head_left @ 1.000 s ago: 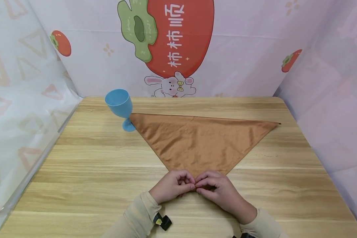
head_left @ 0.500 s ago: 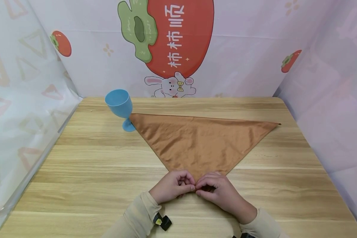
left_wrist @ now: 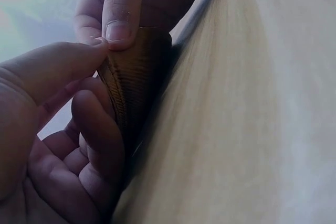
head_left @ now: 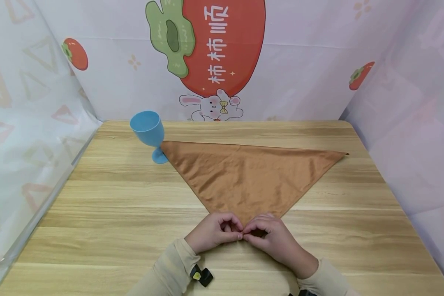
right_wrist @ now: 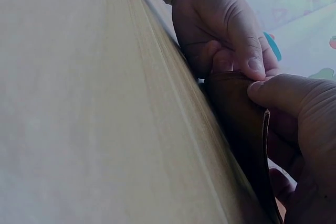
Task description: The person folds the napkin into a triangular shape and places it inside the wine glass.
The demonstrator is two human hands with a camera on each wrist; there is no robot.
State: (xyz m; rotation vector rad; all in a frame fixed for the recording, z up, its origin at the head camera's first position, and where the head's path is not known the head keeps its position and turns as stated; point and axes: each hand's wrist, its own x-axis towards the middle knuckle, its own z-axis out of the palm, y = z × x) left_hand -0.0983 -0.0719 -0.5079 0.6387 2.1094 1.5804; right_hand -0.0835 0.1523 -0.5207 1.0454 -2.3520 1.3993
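- Beyond the fingers [head_left: 229, 217], to their left, a blue goblet [head_left: 147, 128] stands on its foot at the cloth's left tip; contact between the two cannot be confirmed.
- Goblet's bowl faces upward; its inner wall shows blue, its bottom is not clearly visible.
- Directly ahead of the fingers, the brown cloth [head_left: 244, 176] lies as a triangle, lightly creased, long edge away, one corner toward the person.
- At that near corner, the left hand [head_left: 213, 233] pinches the cloth between thumb and fingers; the edge there curls up off the table.
- Just beside it, the right hand [head_left: 275, 238] pinches the same edge; fingertips of both hands meet.
- Beneath and around the fingers, the wooden table [head_left: 114, 230].
- Behind the fingers, at the left cuff, a black wrist device [head_left: 203, 276].
- Well beyond the fingers, a printed backdrop [head_left: 299, 82].
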